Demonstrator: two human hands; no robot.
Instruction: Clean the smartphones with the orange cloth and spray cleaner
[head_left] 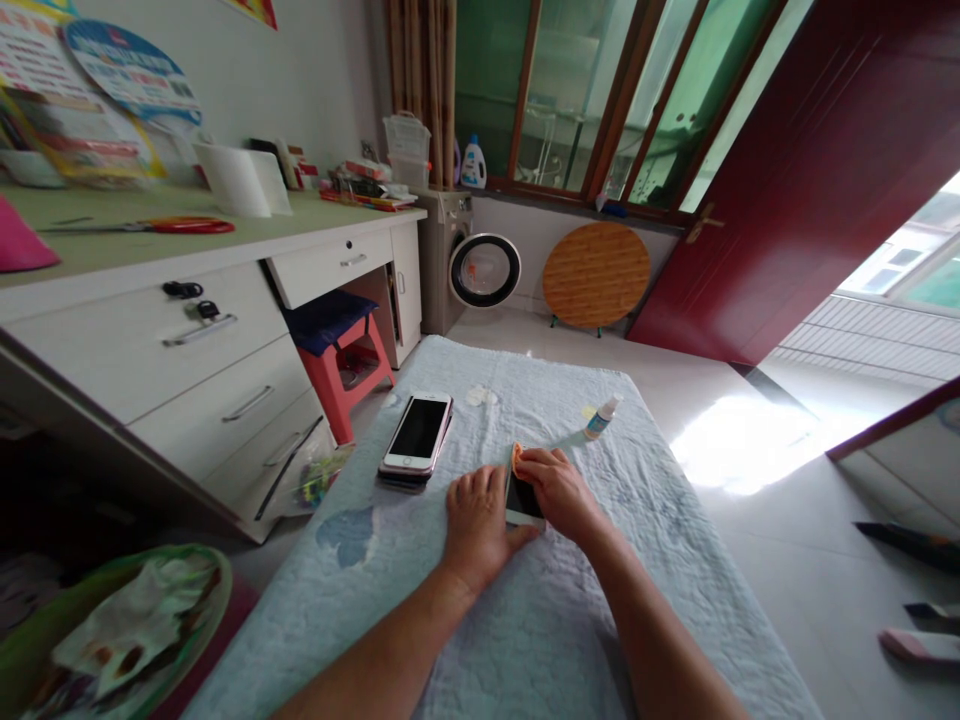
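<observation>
A smartphone (523,500) with a dark screen and a white lower edge lies face up on the pale blue quilted cover (540,640). My left hand (480,520) holds it in place from the left, its fingers along the side and its thumb across the lower edge. Pinched in my right hand (556,488) is a small orange cloth (517,458), pressed on the upper part of the screen. My fingers hide some of the cloth and the phone's right side. To the left rests a stack of phones (417,434), the top one white-framed. A small spray bottle (602,417) stands beyond my right hand.
A desk with drawers (217,345) runs along the left, with a red stool (349,370) by it. At lower left stands a filled waste bin (217,600). Farther back are an open washing machine door (486,271) and a round wooden tabletop (596,273).
</observation>
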